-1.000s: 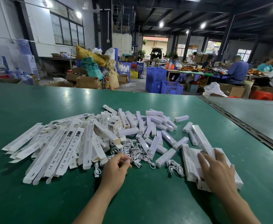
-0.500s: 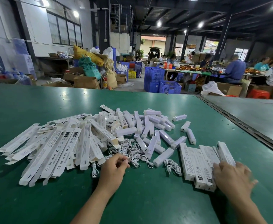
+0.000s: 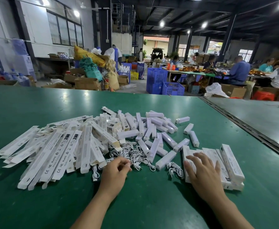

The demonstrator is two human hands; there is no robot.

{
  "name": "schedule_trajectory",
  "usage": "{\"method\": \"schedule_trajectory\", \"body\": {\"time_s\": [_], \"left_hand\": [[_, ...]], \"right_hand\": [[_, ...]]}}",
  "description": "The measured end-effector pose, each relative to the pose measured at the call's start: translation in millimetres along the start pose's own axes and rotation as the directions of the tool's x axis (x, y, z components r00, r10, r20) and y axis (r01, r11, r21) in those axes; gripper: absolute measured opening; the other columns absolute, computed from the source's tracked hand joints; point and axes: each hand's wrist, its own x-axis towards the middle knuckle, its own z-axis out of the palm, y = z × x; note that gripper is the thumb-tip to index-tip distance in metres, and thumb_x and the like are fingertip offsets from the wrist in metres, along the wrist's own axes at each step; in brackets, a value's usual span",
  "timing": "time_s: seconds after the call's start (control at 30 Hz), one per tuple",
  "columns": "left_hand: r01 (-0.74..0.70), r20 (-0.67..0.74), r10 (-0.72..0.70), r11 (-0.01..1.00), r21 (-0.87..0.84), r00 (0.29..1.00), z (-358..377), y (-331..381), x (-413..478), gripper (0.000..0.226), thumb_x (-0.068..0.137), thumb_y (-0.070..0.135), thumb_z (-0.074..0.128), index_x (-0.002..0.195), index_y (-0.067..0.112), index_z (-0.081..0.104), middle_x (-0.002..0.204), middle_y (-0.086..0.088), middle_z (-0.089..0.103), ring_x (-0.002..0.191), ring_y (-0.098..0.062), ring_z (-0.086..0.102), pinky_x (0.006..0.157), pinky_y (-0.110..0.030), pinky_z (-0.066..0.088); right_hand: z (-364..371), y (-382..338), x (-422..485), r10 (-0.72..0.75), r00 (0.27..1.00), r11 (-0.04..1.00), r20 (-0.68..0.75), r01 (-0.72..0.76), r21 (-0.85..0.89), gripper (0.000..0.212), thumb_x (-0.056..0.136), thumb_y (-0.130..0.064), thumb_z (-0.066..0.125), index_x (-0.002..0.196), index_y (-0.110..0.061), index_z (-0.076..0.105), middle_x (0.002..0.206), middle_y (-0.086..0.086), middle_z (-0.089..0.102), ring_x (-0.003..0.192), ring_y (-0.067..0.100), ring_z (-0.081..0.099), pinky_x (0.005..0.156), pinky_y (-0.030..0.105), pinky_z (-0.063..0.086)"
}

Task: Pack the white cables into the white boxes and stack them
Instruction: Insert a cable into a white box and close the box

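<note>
One green table filled the lower view and carried all the stock. The largest heap, the flat white boxes, lay to your left, their long axes running away from you and leaning rightward at the far ends. Behind the middle sat a scatter of short white blocks, pointing every way. To your right, the packed boxes lay side by side in a low stack, long axes also running away from you. The white cables formed a tangle just ahead of your hands, between the flat heap and the stack. Your right hand rested flat on the stack, fingers spread and gripping nothing. Your left hand, well apart from it, had its fingers curled at the near edge of the tangle; whether they pinched a cable could not be told. One coiled cable lay alone between your hands, just beside the stack. The tangle was nearer your left hand, so the coming pick probably fell to that side.
</note>
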Motion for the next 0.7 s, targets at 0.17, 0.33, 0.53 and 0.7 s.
{"method": "schedule_trajectory", "body": {"time_s": [0.17,0.33,0.53,0.7], "left_hand": [[0.012,-0.019,-0.013,0.999,-0.038,1.0,2,-1,0,0.022,0.095,0.011,0.063,0.083,0.029,0.07,0.074,0.011,0.071,0.063,-0.012,0.063,0.067,-0.037,0.056],[-0.136,-0.171,0.164,0.977,0.164,0.972,5,-3,-3,0.017,0.091,0.008,0.067,0.097,0.023,0.068,0.099,0.007,0.067,0.096,-0.007,0.059,0.084,-0.023,0.05],[0.125,-0.247,0.081,0.69,0.713,0.965,5,0,0,0.071,0.091,0.044,0.06,0.153,0.032,0.028,0.164,-0.015,0.01,0.152,-0.035,0.005,0.118,-0.053,0.015],[0.305,-0.321,-0.103,0.666,0.681,0.941,-17,-8,6,0.068,0.096,0.066,0.033,0.156,0.039,0.015,0.166,-0.015,-0.009,0.152,-0.038,-0.007,0.121,-0.054,0.004]], "right_hand": [[3,4,3,-0.048,0.989,0.997,-0.14,0.055,0.049,0.052,0.096,-0.052,0.032,0.11,-0.021,0.071,0.123,0.001,0.062,0.126,0.024,0.052,0.118,0.056,0.013],[9,-4,-7,-0.252,0.901,0.951,-0.354,0.298,0.08,0.02,0.096,-0.03,0.06,0.092,-0.016,0.074,0.102,0.0,0.067,0.102,0.023,0.065,0.108,0.059,0.037],[21,-28,-20,-0.522,0.816,0.829,-0.25,0.554,0.076,0.011,0.08,-0.021,0.078,0.09,-0.023,0.073,0.103,-0.009,0.068,0.101,0.012,0.063,0.101,0.039,0.044],[23,-27,-23,-0.551,0.816,0.817,-0.178,0.57,0.085,0.013,0.079,-0.02,0.081,0.088,-0.024,0.073,0.103,-0.009,0.068,0.102,0.012,0.063,0.091,0.033,0.053]]}}
